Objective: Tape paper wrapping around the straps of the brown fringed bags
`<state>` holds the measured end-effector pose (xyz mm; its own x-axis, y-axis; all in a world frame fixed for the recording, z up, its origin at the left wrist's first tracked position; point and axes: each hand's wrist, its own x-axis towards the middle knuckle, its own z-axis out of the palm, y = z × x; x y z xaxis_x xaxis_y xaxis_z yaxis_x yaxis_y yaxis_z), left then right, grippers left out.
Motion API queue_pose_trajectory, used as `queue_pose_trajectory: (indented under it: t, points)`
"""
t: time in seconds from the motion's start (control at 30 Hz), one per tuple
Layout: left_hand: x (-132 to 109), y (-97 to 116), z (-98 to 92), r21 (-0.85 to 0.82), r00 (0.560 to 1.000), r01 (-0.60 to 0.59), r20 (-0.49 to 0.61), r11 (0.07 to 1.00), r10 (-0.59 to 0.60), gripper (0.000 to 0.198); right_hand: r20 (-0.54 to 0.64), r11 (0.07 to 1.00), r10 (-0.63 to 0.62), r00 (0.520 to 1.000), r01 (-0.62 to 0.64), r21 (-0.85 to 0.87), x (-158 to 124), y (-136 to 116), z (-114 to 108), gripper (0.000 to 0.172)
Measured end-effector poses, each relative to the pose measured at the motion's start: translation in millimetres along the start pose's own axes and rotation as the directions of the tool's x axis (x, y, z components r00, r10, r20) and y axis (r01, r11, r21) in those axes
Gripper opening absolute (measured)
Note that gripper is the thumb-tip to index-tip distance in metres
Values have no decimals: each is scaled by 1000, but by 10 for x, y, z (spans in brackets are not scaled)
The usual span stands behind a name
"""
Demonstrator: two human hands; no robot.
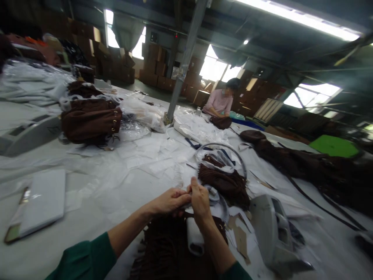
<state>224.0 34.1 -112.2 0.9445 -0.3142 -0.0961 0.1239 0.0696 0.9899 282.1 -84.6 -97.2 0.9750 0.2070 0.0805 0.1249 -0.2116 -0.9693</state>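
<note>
My left hand (174,201) and my right hand (201,202) meet above the table, both with fingers closed in a pinch. What lies between the fingertips is too small and hidden to make out. Just below them, at the front edge of view, lies a dark brown fringed bag (163,249). A white rolled piece (194,235) rests on it, under my right wrist. Beyond my right hand sits another brown fringed piece (223,181), with clear plastic wrap and a pale hoop (244,159) around it.
A grey plastic device (266,221) stands at right among paper scraps. Left are a brown drawstring bag (90,120), a white pad (43,200) and another grey device (32,134). A metal post (186,58) rises from the table. A co-worker (220,101) works across it. Dark bags (305,167) line the right.
</note>
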Motion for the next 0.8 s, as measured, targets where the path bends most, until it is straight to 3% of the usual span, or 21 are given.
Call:
queue_pose_trajectory:
  t: [0.23,0.37,0.53,0.7,0.8]
  points:
    - [-72,-110,-58,-7,999,19,28,1000,-19,38,-84,994,-67,994,74,81,-110,32,113,55]
    - [-83,-150,-40,3,999,-25,-40,1000,26,35,-144,989,-86,986,103,110,-156,110,103,54]
    - [-74,-194,67,-58,989,93,-107,994,-99,46,-163,990,-43,986,64,126,-146,183,105,55]
    - [-61,-200,142,15,975,75,-212,997,-71,47,-151,992,-123,981,118,-44,-164,156,54,56]
    - [-90,-213,137,44,974,98,-208,994,-87,46,-121,957,-215,969,185,-224,-207,142,-211,48]
